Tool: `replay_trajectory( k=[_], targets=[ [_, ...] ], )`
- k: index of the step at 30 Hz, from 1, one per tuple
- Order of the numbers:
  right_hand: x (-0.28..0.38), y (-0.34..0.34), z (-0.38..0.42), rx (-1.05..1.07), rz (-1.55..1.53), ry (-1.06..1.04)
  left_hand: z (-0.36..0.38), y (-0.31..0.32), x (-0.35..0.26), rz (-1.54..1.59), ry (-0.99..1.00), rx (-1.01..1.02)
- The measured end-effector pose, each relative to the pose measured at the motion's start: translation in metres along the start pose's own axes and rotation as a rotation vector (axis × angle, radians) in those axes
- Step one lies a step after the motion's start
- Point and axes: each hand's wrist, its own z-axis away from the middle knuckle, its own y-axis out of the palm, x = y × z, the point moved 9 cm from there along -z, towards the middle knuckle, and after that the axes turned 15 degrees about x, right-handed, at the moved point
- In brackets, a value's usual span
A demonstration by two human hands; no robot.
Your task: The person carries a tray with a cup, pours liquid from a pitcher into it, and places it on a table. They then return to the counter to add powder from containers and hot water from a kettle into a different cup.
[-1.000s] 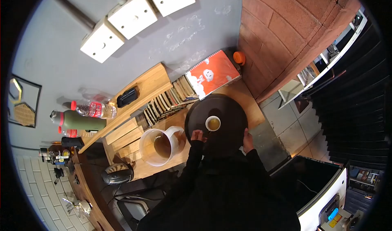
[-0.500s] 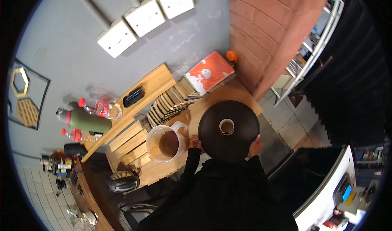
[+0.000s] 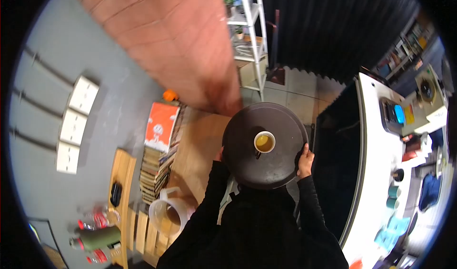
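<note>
Both my hands carry a round dark serving tray [image 3: 281,169] in front of my body. A cup [image 3: 264,142] of brownish drink stands upright near the middle of the tray, its handle pointing toward me. At the tray's right rim, my right hand [image 3: 305,161] is closed with the thumb on top. My left hand [image 3: 219,154] grips the left rim; most of its fingers are hidden under the tray. To the lower left, a clear plastic pitcher [image 3: 159,217] with brown liquid stands on the wooden table [image 3: 200,131].
A row of books [image 3: 154,174] lies along the table with an orange notebook [image 3: 162,126] at its end. Left of it, bottles [image 3: 97,238] stand by a wooden shelf [image 3: 123,174]. A brick pillar [image 3: 190,45] rises ahead. A white-edged counter [image 3: 369,174] runs along my right.
My view and body have turned to the right, away from the table. The tray with the cup has come along, held in both hands; the table and pitcher now sit further left.
</note>
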Motion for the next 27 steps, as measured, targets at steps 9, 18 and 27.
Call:
replay_trajectory(
  k=[9, 18, 27],
  targets=[
    [0.005, -0.097, -0.069, -0.099, -0.130, -0.159, -0.151, 0.106, 0.004, -0.618, 0.036, 0.305],
    [0.076, -0.175, -0.133, -0.087, -0.422, -0.141, -0.216, 0.288, -0.010, -1.079, 0.386, 0.391],
    [0.082, -0.238, -0.176, -0.185, -0.330, 0.027, -0.311, 0.353, 0.032, -1.147, 0.380, 0.517]
  ],
)
